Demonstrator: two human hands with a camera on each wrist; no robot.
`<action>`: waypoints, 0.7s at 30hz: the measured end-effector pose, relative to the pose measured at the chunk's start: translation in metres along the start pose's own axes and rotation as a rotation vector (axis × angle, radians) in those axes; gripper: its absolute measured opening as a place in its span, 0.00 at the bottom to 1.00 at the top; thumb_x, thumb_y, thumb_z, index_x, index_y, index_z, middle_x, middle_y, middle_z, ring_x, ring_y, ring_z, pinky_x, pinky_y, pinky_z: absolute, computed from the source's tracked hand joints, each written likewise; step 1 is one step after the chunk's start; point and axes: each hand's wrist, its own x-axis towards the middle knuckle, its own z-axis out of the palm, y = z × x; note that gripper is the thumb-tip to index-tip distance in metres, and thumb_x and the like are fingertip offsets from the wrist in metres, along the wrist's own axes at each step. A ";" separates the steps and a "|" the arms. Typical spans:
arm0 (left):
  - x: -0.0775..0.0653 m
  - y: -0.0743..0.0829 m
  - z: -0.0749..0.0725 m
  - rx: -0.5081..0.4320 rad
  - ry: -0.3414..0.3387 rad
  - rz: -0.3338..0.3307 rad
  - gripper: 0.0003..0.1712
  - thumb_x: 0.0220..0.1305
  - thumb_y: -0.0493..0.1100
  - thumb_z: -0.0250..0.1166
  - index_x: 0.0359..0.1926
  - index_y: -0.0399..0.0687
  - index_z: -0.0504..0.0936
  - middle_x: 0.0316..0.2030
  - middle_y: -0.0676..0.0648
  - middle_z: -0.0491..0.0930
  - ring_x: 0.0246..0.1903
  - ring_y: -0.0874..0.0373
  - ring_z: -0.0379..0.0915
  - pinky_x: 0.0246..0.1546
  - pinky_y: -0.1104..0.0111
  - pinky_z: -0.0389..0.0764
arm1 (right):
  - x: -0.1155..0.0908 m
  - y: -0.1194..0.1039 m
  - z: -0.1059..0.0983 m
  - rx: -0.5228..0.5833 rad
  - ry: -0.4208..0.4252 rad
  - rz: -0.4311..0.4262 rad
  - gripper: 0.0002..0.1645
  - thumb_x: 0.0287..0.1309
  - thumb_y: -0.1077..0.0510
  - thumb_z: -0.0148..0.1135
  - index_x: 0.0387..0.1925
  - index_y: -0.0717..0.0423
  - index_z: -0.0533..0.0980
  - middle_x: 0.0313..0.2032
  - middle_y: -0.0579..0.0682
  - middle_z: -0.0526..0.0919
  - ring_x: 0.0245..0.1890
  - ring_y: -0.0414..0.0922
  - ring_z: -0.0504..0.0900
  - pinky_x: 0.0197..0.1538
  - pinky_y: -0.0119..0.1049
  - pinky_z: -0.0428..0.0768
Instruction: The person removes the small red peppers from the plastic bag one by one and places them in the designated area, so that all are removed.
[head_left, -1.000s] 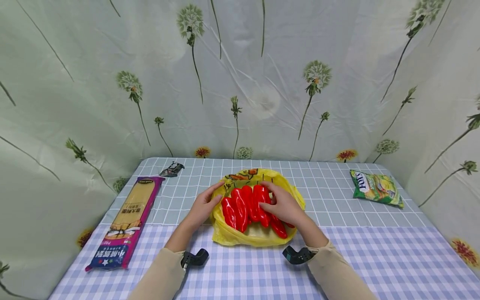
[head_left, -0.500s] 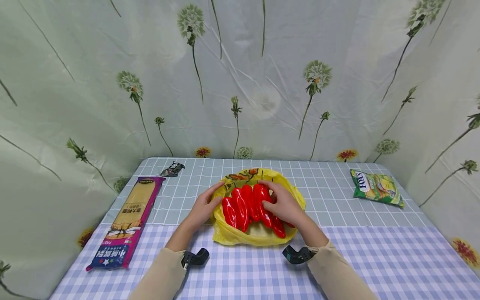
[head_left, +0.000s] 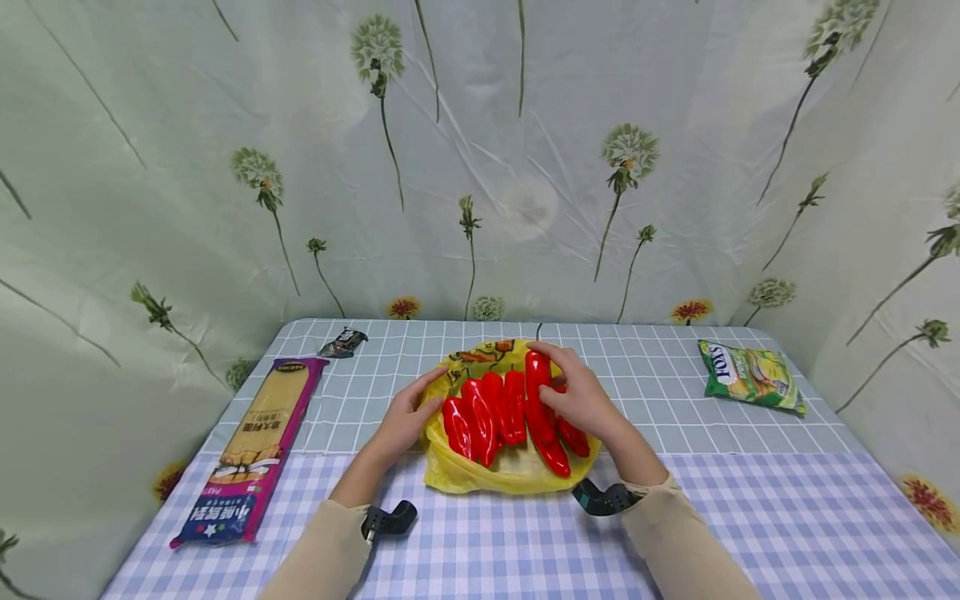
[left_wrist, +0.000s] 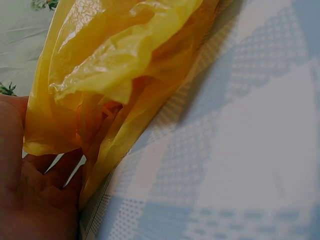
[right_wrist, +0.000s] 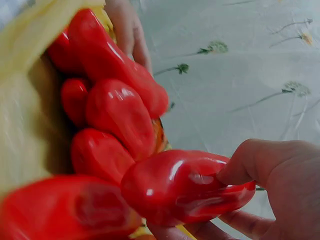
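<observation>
A yellow plastic bag (head_left: pixel 465 479) lies opened out in the middle of the table, several glossy red peppers (head_left: pixel 478 421) side by side in it. Over its right part my right hand (head_left: pixel 581 396) grips one red pepper (right_wrist: pixel 175 185), thumb on one side and fingers on the other. That pepper is raised above its neighbours, and another pepper (right_wrist: pixel 75 210) lies close below it. My left hand (head_left: pixel 405 417) rests at the bag's left side, thumb and fingers spread apart. In the left wrist view the bag partly hides those fingers (left_wrist: pixel 60 170).
A long pasta packet (head_left: pixel 258 433) lies at the left, with a small black wrapper (head_left: pixel 344 342) behind it. At the right back is a green snack bag (head_left: pixel 753 377). A floral curtain (head_left: pixel 525 167) closes off the table's far side.
My right hand has lifted the red pepper slightly and shifted it to the right, away from the other peppers. The left hand stays at the bag's side.
</observation>
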 end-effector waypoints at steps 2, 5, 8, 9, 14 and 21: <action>0.000 -0.001 0.000 -0.002 0.004 0.001 0.29 0.74 0.36 0.53 0.74 0.53 0.65 0.76 0.44 0.60 0.77 0.46 0.52 0.77 0.53 0.55 | 0.000 0.001 -0.004 0.003 0.014 0.012 0.42 0.58 0.64 0.60 0.72 0.39 0.63 0.65 0.57 0.69 0.48 0.55 0.81 0.40 0.42 0.89; 0.000 0.000 0.000 -0.001 0.009 -0.009 0.30 0.73 0.36 0.53 0.73 0.54 0.66 0.76 0.44 0.60 0.77 0.46 0.52 0.77 0.53 0.55 | 0.000 0.004 -0.011 0.006 0.046 0.015 0.42 0.58 0.64 0.60 0.73 0.40 0.62 0.67 0.56 0.68 0.48 0.55 0.79 0.41 0.43 0.89; -0.001 0.000 0.000 -0.002 0.013 -0.016 0.30 0.73 0.35 0.53 0.73 0.55 0.66 0.76 0.44 0.59 0.77 0.46 0.52 0.77 0.53 0.55 | -0.001 0.006 -0.017 0.010 0.080 0.005 0.43 0.57 0.64 0.60 0.73 0.41 0.61 0.66 0.57 0.68 0.48 0.56 0.78 0.41 0.43 0.89; -0.001 0.000 0.000 -0.001 0.012 -0.017 0.30 0.73 0.35 0.53 0.74 0.55 0.66 0.76 0.44 0.59 0.77 0.46 0.52 0.77 0.52 0.55 | -0.001 0.006 -0.019 0.015 0.091 0.001 0.43 0.57 0.64 0.60 0.73 0.42 0.61 0.66 0.58 0.68 0.49 0.56 0.78 0.41 0.43 0.89; -0.002 0.000 0.000 -0.002 0.010 -0.017 0.30 0.73 0.35 0.52 0.74 0.54 0.65 0.76 0.44 0.59 0.77 0.46 0.51 0.77 0.53 0.54 | -0.002 0.013 -0.028 0.046 0.126 -0.002 0.43 0.58 0.65 0.58 0.74 0.44 0.59 0.69 0.59 0.67 0.50 0.57 0.77 0.42 0.43 0.89; -0.001 -0.001 0.001 -0.004 0.011 -0.008 0.30 0.73 0.35 0.53 0.74 0.54 0.65 0.76 0.44 0.59 0.77 0.46 0.52 0.77 0.53 0.55 | -0.002 0.022 -0.040 0.116 0.171 0.080 0.47 0.57 0.63 0.62 0.75 0.40 0.56 0.71 0.60 0.64 0.53 0.56 0.75 0.47 0.47 0.88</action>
